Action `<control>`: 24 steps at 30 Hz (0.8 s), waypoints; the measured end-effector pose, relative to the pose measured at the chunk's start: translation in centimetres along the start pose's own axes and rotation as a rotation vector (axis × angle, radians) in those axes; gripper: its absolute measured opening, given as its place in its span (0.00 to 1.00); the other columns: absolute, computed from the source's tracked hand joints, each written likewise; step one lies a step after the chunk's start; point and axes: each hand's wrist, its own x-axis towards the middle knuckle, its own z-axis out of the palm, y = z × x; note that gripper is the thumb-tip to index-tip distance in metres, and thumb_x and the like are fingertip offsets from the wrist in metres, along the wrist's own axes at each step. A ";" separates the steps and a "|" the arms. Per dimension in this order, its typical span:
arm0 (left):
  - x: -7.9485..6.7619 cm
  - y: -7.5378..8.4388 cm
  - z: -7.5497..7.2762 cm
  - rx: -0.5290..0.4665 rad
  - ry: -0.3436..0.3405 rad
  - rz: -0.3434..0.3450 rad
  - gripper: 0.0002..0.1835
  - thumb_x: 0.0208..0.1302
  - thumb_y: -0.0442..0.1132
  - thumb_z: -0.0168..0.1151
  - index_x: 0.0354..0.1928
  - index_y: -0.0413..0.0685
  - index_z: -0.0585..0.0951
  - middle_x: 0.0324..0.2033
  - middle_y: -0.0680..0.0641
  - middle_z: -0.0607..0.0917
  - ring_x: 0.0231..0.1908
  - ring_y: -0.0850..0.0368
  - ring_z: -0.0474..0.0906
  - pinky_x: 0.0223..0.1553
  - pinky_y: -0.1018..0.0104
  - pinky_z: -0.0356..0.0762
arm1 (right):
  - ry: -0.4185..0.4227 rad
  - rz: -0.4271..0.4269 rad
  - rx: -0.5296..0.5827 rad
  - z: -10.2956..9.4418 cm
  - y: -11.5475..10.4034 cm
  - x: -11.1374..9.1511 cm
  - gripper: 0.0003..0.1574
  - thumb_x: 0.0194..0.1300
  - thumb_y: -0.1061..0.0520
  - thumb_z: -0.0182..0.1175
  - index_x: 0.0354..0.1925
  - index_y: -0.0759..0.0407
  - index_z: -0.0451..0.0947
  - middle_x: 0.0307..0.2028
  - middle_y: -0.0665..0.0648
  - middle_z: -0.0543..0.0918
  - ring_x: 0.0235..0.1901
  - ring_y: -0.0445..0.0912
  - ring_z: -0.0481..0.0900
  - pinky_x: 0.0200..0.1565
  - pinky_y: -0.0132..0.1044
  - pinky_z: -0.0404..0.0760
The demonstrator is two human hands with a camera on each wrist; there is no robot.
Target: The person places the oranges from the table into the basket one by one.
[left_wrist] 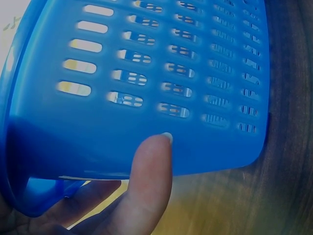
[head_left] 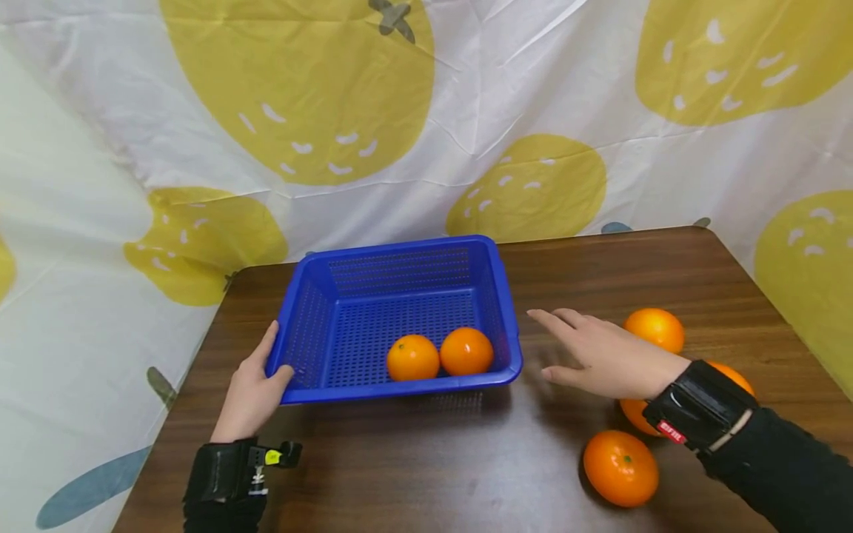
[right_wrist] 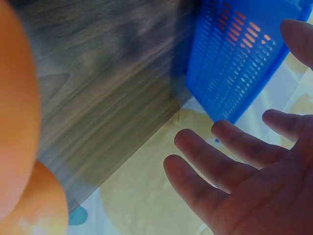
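Note:
A blue plastic basket (head_left: 400, 394) with slotted walls stands on the wooden table, two oranges (head_left: 413, 358) side by side near its front right corner. My left hand (head_left: 252, 392) grips the basket's front left corner. In the left wrist view, the thumb (left_wrist: 152, 169) lies against the slotted wall while other fingers are partly hidden behind it. Just right of the basket, my right hand (head_left: 603, 357) hovers with its fingers spread and nothing held. The right wrist view shows the same hand with straight, separated fingers (right_wrist: 195, 183), the basket wall beyond them.
Several loose oranges (head_left: 620, 468) lie on the right of the table (head_left: 413, 474), around and partly under the right wrist in the head view. Behind the table's far edge hangs a white cloth (head_left: 373, 215) with yellow fruit prints.

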 end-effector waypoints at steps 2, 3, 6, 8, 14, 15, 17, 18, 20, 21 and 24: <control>0.0 0.0 0.0 0.001 0.000 0.007 0.39 0.64 0.39 0.44 0.71 0.67 0.39 0.66 0.30 0.58 0.53 0.38 0.65 0.53 0.35 0.65 | -0.005 0.015 0.007 0.0 0.2 -0.3 0.55 0.55 0.23 0.43 0.72 0.47 0.46 0.62 0.64 0.66 0.54 0.58 0.69 0.51 0.58 0.72; 0.0 0.0 0.0 0.002 0.001 0.011 0.39 0.64 0.39 0.44 0.71 0.68 0.39 0.66 0.30 0.58 0.53 0.37 0.65 0.53 0.35 0.64 | -0.006 0.020 0.009 0.0 0.3 -0.5 0.55 0.55 0.22 0.43 0.72 0.47 0.46 0.62 0.64 0.66 0.54 0.58 0.69 0.52 0.58 0.71; 0.0 0.0 0.0 -0.003 -0.003 0.019 0.38 0.65 0.39 0.44 0.71 0.68 0.38 0.66 0.30 0.58 0.54 0.36 0.65 0.52 0.34 0.65 | -0.015 0.035 0.023 0.0 0.6 -1.1 0.54 0.55 0.22 0.44 0.71 0.46 0.47 0.62 0.64 0.66 0.55 0.58 0.68 0.53 0.58 0.70; -0.1 0.1 0.0 -0.003 -0.008 0.018 0.38 0.65 0.39 0.43 0.71 0.68 0.38 0.67 0.30 0.57 0.54 0.35 0.65 0.52 0.34 0.65 | -0.024 0.041 0.032 0.0 0.9 -1.5 0.54 0.55 0.22 0.44 0.71 0.46 0.48 0.62 0.63 0.66 0.55 0.58 0.67 0.54 0.58 0.70; -0.2 0.0 0.0 0.001 -0.011 0.007 0.38 0.66 0.40 0.43 0.71 0.69 0.37 0.67 0.30 0.57 0.54 0.35 0.65 0.52 0.33 0.64 | -0.044 0.063 0.063 0.3 1.9 -2.5 0.53 0.55 0.22 0.42 0.70 0.48 0.51 0.62 0.64 0.65 0.54 0.56 0.69 0.52 0.57 0.71; -0.2 0.0 0.0 -0.001 -0.011 0.008 0.38 0.66 0.40 0.43 0.71 0.69 0.37 0.67 0.30 0.57 0.54 0.35 0.65 0.52 0.33 0.64 | -0.048 0.069 0.070 0.3 2.1 -2.7 0.54 0.55 0.21 0.42 0.70 0.49 0.52 0.62 0.65 0.65 0.54 0.56 0.69 0.52 0.56 0.72; -0.1 0.0 0.0 -0.003 -0.011 0.011 0.38 0.66 0.40 0.43 0.71 0.69 0.38 0.67 0.31 0.57 0.54 0.36 0.65 0.52 0.34 0.64 | -0.051 0.080 0.077 0.3 2.4 -3.1 0.55 0.55 0.21 0.41 0.70 0.50 0.53 0.62 0.66 0.65 0.53 0.55 0.70 0.51 0.56 0.73; -0.1 0.0 0.0 -0.004 -0.012 0.010 0.38 0.65 0.40 0.43 0.71 0.69 0.38 0.67 0.31 0.57 0.54 0.36 0.64 0.52 0.34 0.64 | -0.052 0.084 0.081 0.3 2.5 -3.3 0.55 0.55 0.21 0.41 0.69 0.51 0.53 0.61 0.66 0.66 0.53 0.55 0.70 0.51 0.56 0.73; 0.0 0.1 0.1 -0.006 -0.014 0.008 0.38 0.65 0.40 0.43 0.71 0.69 0.38 0.67 0.31 0.57 0.55 0.35 0.64 0.53 0.33 0.64 | -0.049 0.089 0.085 0.3 2.7 -3.7 0.55 0.55 0.21 0.41 0.69 0.53 0.54 0.61 0.66 0.66 0.53 0.56 0.70 0.51 0.57 0.72; 0.0 0.1 0.1 -0.007 -0.015 0.006 0.38 0.65 0.40 0.43 0.71 0.69 0.37 0.67 0.31 0.57 0.55 0.35 0.64 0.53 0.33 0.64 | -0.044 0.090 0.086 0.4 2.8 -3.8 0.55 0.55 0.22 0.42 0.69 0.54 0.55 0.60 0.66 0.67 0.53 0.56 0.70 0.51 0.57 0.72; 0.0 0.2 0.0 -0.004 -0.016 -0.003 0.38 0.65 0.39 0.43 0.71 0.69 0.37 0.67 0.31 0.56 0.55 0.35 0.64 0.53 0.34 0.64 | -0.040 0.102 0.082 0.6 3.1 -4.2 0.55 0.54 0.22 0.43 0.68 0.54 0.57 0.59 0.64 0.69 0.54 0.55 0.69 0.52 0.56 0.72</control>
